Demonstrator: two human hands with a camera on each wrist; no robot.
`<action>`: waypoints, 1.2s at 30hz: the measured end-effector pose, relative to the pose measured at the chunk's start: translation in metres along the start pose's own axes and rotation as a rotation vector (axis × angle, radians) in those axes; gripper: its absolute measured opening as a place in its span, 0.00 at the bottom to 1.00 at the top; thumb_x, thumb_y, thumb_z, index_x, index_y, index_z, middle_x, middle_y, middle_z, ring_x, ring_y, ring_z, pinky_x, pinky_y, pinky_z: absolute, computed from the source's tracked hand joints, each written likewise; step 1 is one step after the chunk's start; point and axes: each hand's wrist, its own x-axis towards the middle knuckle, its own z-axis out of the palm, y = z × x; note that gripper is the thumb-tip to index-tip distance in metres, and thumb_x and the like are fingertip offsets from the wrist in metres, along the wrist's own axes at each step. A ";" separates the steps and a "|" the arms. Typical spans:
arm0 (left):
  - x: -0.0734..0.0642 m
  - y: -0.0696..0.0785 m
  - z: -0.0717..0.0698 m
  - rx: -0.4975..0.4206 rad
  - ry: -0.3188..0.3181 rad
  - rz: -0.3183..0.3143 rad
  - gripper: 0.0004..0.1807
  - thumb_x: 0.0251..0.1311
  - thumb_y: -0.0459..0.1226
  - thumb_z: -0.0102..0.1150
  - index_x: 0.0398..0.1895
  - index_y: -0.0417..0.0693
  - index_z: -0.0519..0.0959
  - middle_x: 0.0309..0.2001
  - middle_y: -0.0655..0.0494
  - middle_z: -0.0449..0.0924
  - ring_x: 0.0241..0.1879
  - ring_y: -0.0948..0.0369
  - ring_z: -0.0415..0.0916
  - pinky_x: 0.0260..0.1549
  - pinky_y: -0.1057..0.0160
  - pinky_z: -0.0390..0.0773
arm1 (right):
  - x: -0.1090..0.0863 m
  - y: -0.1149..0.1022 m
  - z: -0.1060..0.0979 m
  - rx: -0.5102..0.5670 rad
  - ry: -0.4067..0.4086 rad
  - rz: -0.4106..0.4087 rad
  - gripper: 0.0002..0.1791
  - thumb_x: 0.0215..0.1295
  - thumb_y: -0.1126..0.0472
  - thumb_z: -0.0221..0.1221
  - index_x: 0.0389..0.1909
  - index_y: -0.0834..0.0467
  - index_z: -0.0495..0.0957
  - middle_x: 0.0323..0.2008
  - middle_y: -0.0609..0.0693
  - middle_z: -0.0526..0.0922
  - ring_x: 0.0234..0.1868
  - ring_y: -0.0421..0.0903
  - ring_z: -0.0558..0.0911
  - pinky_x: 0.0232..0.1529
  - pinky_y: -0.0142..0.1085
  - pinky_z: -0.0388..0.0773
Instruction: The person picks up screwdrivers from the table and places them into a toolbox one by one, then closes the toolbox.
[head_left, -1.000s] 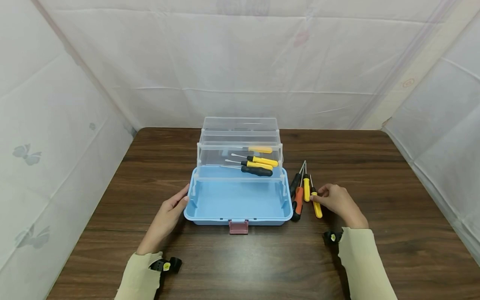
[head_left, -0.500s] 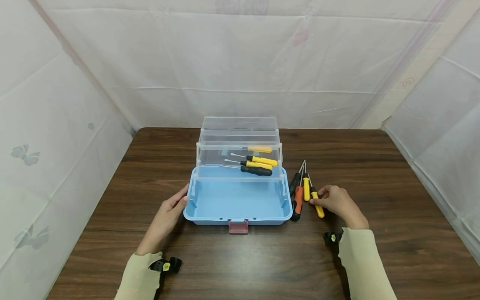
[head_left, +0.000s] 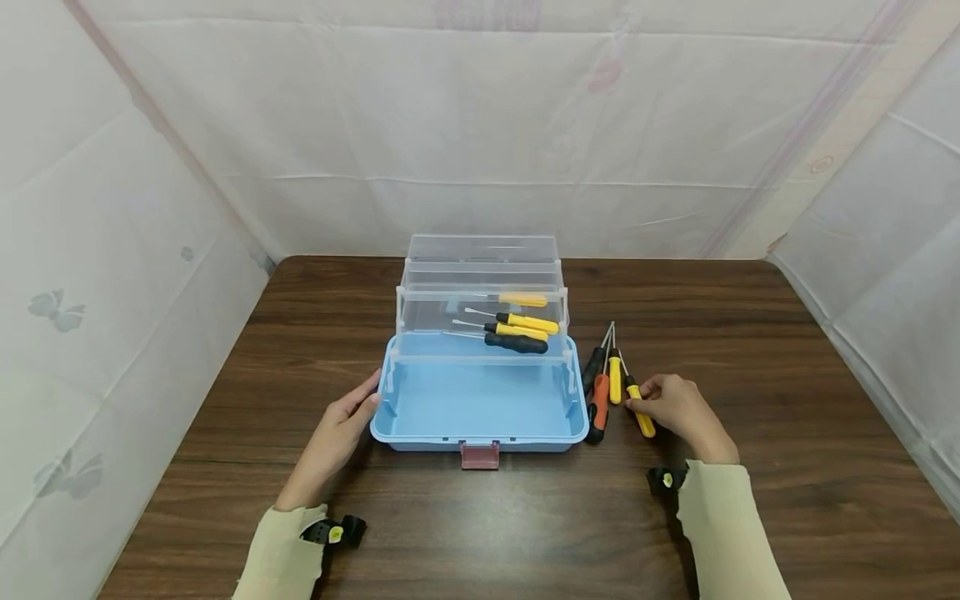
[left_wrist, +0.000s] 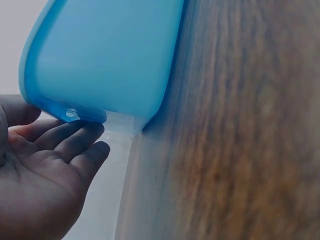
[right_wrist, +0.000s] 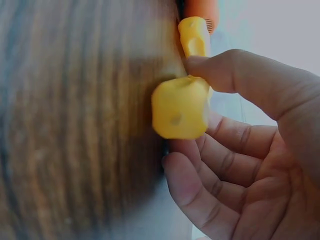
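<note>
A light blue toolbox (head_left: 480, 444) stands with its clear tiered trays (head_left: 480, 359) raised. My left hand (head_left: 339, 437) is at its left side, fingers fairly straight and touching the wall; in the left wrist view the thumb lies by the rim. Right of the box, my right hand (head_left: 678, 412) pinches the handle of a yellow screwdriver (head_left: 643, 421), which lies pointing away from me. The right wrist view shows the thumb over the yellow handle (right_wrist: 179, 107) and fingers below. Beside it lie another yellow screwdriver (head_left: 615, 385), an orange-and-black one (head_left: 601, 396) and a black-handled one (head_left: 592, 371).
Several screwdrivers, including a black-handled one (head_left: 517, 342) and a yellow one (head_left: 534, 322), rest in the clear trays. A maroon latch (head_left: 480, 456) hangs at the box's front. The brown wooden table (head_left: 480, 533) has white sheeting (head_left: 480, 125) behind and at both sides.
The pinched yellow screwdriver's handle has swung slightly right, away from the neighbouring yellow one, with my right fingers on it. My left hand keeps its place at the toolbox.
</note>
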 end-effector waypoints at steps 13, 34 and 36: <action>-0.001 0.000 0.001 0.002 -0.001 -0.006 0.30 0.75 0.47 0.39 0.74 0.43 0.55 0.74 0.44 0.52 0.74 0.45 0.49 0.69 0.43 0.55 | 0.000 0.005 0.000 0.016 0.038 -0.013 0.22 0.65 0.57 0.59 0.49 0.72 0.76 0.37 0.61 0.81 0.30 0.46 0.77 0.29 0.35 0.77; -0.001 0.000 0.001 0.018 0.001 -0.009 0.30 0.75 0.48 0.38 0.74 0.42 0.54 0.74 0.43 0.52 0.74 0.45 0.49 0.68 0.42 0.55 | 0.002 -0.019 -0.021 0.011 0.128 -0.141 0.21 0.68 0.57 0.57 0.53 0.70 0.75 0.43 0.63 0.81 0.33 0.47 0.79 0.30 0.34 0.78; -0.001 0.000 0.001 0.016 0.000 -0.009 0.30 0.75 0.47 0.38 0.74 0.42 0.54 0.75 0.43 0.52 0.74 0.45 0.49 0.68 0.42 0.55 | 0.003 -0.022 -0.023 0.010 0.138 -0.158 0.21 0.68 0.57 0.57 0.53 0.69 0.76 0.42 0.63 0.81 0.33 0.48 0.79 0.31 0.34 0.79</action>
